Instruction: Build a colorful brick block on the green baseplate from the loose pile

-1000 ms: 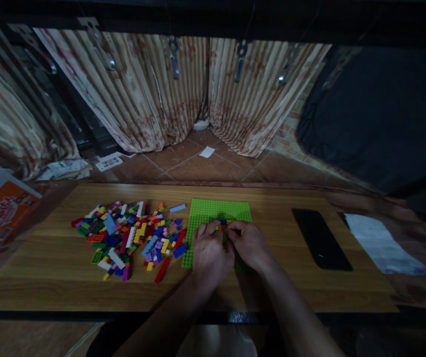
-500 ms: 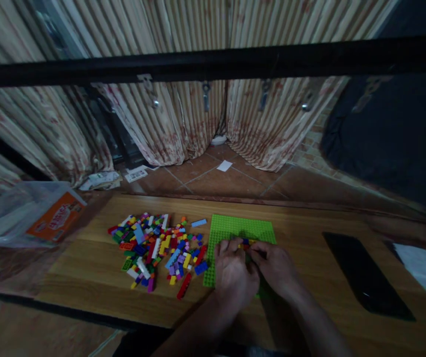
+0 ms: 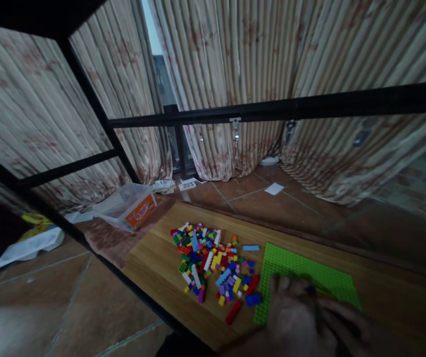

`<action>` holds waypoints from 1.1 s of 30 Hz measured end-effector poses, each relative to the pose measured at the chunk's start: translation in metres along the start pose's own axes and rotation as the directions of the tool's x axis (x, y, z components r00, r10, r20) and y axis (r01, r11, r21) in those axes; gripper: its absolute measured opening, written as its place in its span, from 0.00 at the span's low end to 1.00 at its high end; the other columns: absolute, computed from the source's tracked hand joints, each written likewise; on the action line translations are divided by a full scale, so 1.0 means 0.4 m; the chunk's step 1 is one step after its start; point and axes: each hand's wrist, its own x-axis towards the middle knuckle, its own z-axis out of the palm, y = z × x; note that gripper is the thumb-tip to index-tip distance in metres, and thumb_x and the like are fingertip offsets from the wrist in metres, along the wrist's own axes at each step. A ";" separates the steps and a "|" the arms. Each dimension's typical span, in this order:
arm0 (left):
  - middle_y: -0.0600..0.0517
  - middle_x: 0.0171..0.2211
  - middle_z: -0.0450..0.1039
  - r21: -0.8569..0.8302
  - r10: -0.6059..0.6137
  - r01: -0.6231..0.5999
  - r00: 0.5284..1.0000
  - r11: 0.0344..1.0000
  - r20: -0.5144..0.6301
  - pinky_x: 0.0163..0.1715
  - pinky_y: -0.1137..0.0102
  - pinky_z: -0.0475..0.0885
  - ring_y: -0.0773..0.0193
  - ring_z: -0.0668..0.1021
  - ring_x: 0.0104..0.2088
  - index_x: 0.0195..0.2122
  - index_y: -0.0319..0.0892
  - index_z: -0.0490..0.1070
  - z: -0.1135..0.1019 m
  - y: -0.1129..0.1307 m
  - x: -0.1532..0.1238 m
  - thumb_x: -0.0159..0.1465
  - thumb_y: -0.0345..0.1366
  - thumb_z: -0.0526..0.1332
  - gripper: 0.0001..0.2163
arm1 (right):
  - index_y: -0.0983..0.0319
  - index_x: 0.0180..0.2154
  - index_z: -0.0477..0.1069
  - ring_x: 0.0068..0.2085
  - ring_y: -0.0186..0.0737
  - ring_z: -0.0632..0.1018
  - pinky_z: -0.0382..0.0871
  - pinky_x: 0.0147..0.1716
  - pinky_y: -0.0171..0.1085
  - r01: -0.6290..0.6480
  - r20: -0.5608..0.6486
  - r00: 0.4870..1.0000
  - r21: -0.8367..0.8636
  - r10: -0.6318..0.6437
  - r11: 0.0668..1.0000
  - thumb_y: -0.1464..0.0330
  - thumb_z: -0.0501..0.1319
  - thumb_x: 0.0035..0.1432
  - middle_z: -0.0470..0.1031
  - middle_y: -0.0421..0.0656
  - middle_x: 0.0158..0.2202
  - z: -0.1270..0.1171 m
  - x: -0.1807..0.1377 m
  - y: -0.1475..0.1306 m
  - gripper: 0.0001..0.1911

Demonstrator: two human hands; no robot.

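- Here, in the head view, the left hand (image 3: pixel 291 320) and the right hand (image 3: pixel 350 329) sit close together at the bottom edge. Both are blurred, so I cannot tell whether they pinch anything.
- Both hands lie over the near part of the green baseplate (image 3: pixel 309 272), which lies flat on the wooden table (image 3: pixel 153 263).
- A pile of coloured bricks (image 3: pixel 209 260) lies just left of the baseplate, and a red brick (image 3: pixel 234 312) lies near the left hand.
- A clear plastic box (image 3: pixel 127 208) stands beyond the table's left end.
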 end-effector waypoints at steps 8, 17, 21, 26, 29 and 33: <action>0.46 0.55 0.71 0.023 0.211 -0.212 0.976 0.977 0.050 0.56 0.52 0.65 0.52 0.70 0.53 0.38 0.40 0.76 -0.093 0.000 0.007 0.60 0.34 0.59 0.08 | 0.55 0.40 0.76 0.42 0.46 0.80 0.71 0.45 0.44 0.034 0.167 0.985 0.068 -0.045 0.997 0.62 0.56 0.55 0.81 0.43 0.39 -0.044 -0.042 -0.091 0.13; 0.47 0.55 0.70 -0.063 0.093 -0.094 0.996 0.994 -0.018 0.56 0.66 0.69 0.61 0.73 0.54 0.47 0.42 0.73 -0.135 -0.038 0.041 0.62 0.27 0.55 0.14 | 0.60 0.40 0.72 0.41 0.45 0.78 0.69 0.43 0.43 -0.053 -0.043 0.998 0.020 0.053 0.998 0.59 0.59 0.55 0.79 0.46 0.40 -0.060 -0.043 -0.070 0.14; 0.47 0.57 0.67 -0.042 0.129 -0.127 0.991 0.991 0.046 0.58 0.65 0.68 0.60 0.71 0.57 0.52 0.42 0.71 -0.127 -0.047 0.044 0.59 0.26 0.57 0.19 | 0.60 0.37 0.73 0.39 0.44 0.78 0.69 0.42 0.42 -0.062 -0.023 0.998 -0.008 0.061 0.998 0.61 0.60 0.54 0.79 0.45 0.38 -0.058 -0.042 -0.081 0.12; 0.45 0.56 0.68 0.033 0.181 -0.186 0.976 0.982 0.121 0.57 0.62 0.68 0.57 0.71 0.56 0.55 0.41 0.69 -0.116 -0.042 0.053 0.57 0.28 0.59 0.22 | 0.60 0.36 0.74 0.37 0.43 0.78 0.69 0.39 0.41 -0.081 -0.066 0.995 -0.039 0.078 0.996 0.61 0.59 0.53 0.79 0.45 0.36 -0.060 -0.043 -0.094 0.11; 0.47 0.53 0.71 0.038 0.217 -0.224 0.965 0.974 0.147 0.58 0.62 0.68 0.58 0.72 0.54 0.55 0.41 0.69 -0.118 -0.039 0.063 0.57 0.28 0.59 0.22 | 0.60 0.36 0.74 0.37 0.43 0.78 0.69 0.39 0.41 -0.086 -0.084 0.993 -0.034 0.083 0.996 0.61 0.59 0.53 0.79 0.45 0.36 -0.063 -0.044 -0.095 0.12; 0.48 0.50 0.72 0.068 0.174 -0.186 0.972 0.980 0.158 0.57 0.63 0.68 0.58 0.73 0.51 0.53 0.40 0.69 -0.111 -0.030 0.064 0.57 0.28 0.59 0.21 | 0.60 0.37 0.74 0.36 0.43 0.79 0.70 0.38 0.40 -0.126 -0.119 0.985 0.006 0.126 0.992 0.60 0.59 0.53 0.80 0.44 0.35 -0.066 -0.045 -0.096 0.13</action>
